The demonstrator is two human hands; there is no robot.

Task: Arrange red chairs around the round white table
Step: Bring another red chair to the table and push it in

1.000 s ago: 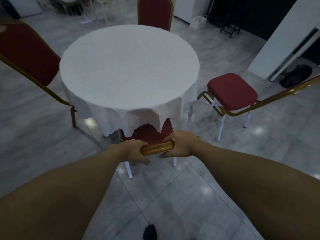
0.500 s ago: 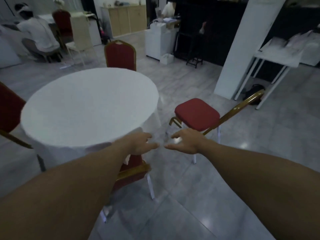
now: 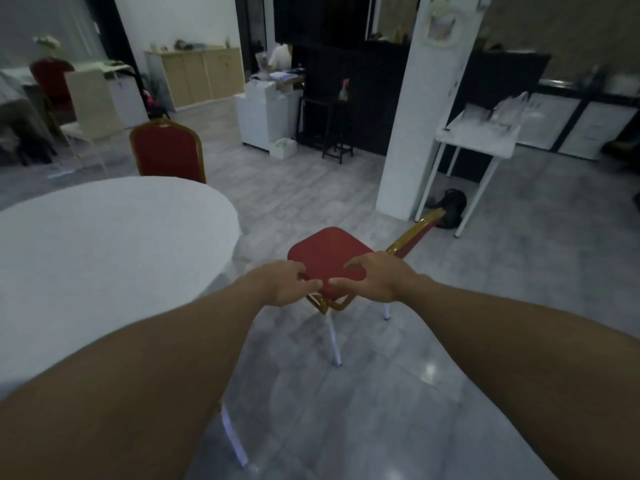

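Observation:
The round white table (image 3: pixel 104 254) fills the left of the head view. To its right stands a red chair (image 3: pixel 329 251) with a gold frame, its back (image 3: pixel 415 233) leaning away to the right. My left hand (image 3: pixel 284 284) and my right hand (image 3: pixel 374 275) reach out over the seat's near edge, fingers loosely curled and holding nothing; I cannot tell whether they touch the seat. A second red chair (image 3: pixel 168 154) stands at the table's far side. Below my left forearm a white chair leg (image 3: pixel 235 441) shows by the table; the rest of that chair is hidden.
A white pillar (image 3: pixel 426 116) rises behind the chair, with a white side table (image 3: pixel 478 133) and a dark bag (image 3: pixel 450 206) on the floor beside it. A black stool (image 3: pixel 332 129) and a white cabinet (image 3: pixel 263 112) stand further back. Grey tiled floor lies right of the chair.
Both hands let go of the gold back of the chair pushed under the table. The view swung right, and my hands reached out to the red chair on the right.

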